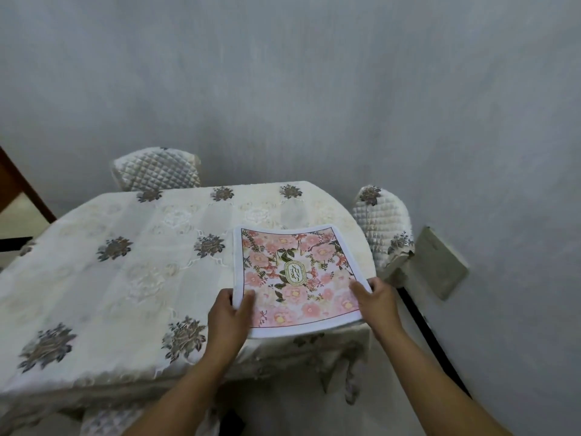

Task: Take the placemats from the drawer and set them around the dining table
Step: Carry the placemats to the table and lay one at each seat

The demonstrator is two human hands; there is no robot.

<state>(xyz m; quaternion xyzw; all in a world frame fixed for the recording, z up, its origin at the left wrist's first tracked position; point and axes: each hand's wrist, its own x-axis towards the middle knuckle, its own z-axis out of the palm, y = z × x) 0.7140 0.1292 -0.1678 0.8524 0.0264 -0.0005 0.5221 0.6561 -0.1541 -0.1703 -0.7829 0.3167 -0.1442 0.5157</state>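
A placemat [294,272] with pink flowers, green leaves and a white border lies flat on the near right part of the dining table [125,278], which wears a cream cloth with dark flower patches. It looks like a stack, since layered white edges show at its left side. My left hand [231,313] grips its near left edge, thumb on top. My right hand [375,302] holds its near right edge, close to the table's right corner.
Two chairs with quilted cream covers stand at the table: one at the far side [157,168], one at the right [382,225]. A grey wall rises close behind. A pale wall plate [440,262] sits at the right, and a dark wooden frame [22,190] at far left.
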